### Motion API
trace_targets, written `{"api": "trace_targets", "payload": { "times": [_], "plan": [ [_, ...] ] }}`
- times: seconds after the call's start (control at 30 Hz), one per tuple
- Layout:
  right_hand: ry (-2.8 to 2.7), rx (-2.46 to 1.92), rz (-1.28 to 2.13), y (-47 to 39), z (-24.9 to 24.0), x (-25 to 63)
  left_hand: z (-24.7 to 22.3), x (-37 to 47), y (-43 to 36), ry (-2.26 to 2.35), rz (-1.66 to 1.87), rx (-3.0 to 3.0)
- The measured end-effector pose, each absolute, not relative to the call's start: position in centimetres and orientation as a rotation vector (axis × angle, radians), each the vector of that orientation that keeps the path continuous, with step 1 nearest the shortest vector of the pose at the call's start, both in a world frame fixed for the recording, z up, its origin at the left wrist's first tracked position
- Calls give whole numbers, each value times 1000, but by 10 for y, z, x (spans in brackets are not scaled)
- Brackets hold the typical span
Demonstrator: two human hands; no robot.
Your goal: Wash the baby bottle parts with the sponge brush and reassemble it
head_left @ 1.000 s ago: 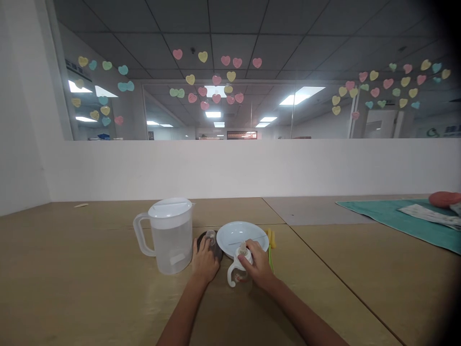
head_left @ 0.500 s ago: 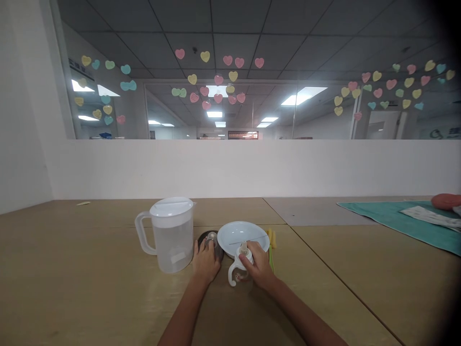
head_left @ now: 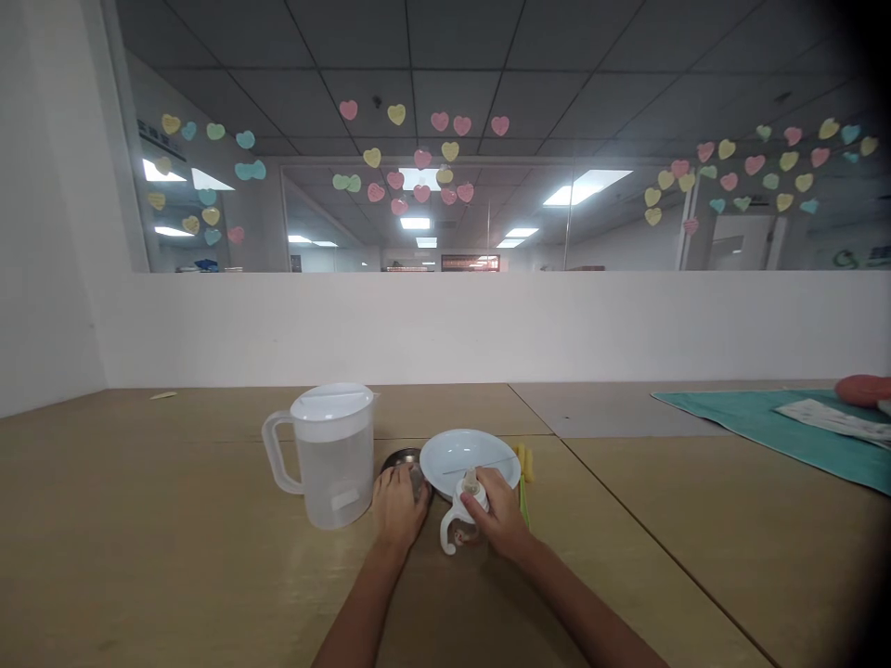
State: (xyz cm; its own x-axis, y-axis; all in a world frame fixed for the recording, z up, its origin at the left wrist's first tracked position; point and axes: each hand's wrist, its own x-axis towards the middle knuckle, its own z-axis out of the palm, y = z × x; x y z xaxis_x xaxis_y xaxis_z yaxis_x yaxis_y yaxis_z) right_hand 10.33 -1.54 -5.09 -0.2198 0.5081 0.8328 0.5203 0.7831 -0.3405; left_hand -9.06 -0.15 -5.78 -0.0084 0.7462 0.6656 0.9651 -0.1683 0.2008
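Observation:
My right hand is closed round a baby bottle top with a teat and a white curved handle, in front of the light blue bowl. My left hand is curled over a small clear object at the dark metal bowl; the fingers hide much of both. Just left of that hand stands a translucent lidded pitcher. A yellow and green brush lies against the right side of the light blue bowl.
On the right, a teal cloth carries a patterned white cloth and a red object. A small pale piece lies far left. The white wall borders the table's back.
My left hand has drawn the small clear object down towards me in the metal bowl, and its fingers now cover more of it. My right hand looks nearly unmoved.

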Motion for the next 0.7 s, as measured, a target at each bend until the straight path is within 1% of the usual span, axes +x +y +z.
{"api": "trace_targets", "payload": {
  "times": [0.17,0.3,0.5,0.6,0.7],
  "plan": [
    [-1863,-778,-27,-17,-49,103,-58,-93,3,-1643,-1192,-1920],
    [-1863,-774,-31,-17,-48,103,-56,-93,4,-1405,-1396,-1838],
    [-1866,-786,-40,-16,-49,103,-51,-88,-5,-1095,-1594,-1840],
    [-1871,-793,-31,-16,-49,103,-50,-86,-11,-1070,-1762,-1837],
    [-1875,-804,-13,-17,-49,103,-52,-83,-15,-1147,-1956,-1888]
  ]
}}
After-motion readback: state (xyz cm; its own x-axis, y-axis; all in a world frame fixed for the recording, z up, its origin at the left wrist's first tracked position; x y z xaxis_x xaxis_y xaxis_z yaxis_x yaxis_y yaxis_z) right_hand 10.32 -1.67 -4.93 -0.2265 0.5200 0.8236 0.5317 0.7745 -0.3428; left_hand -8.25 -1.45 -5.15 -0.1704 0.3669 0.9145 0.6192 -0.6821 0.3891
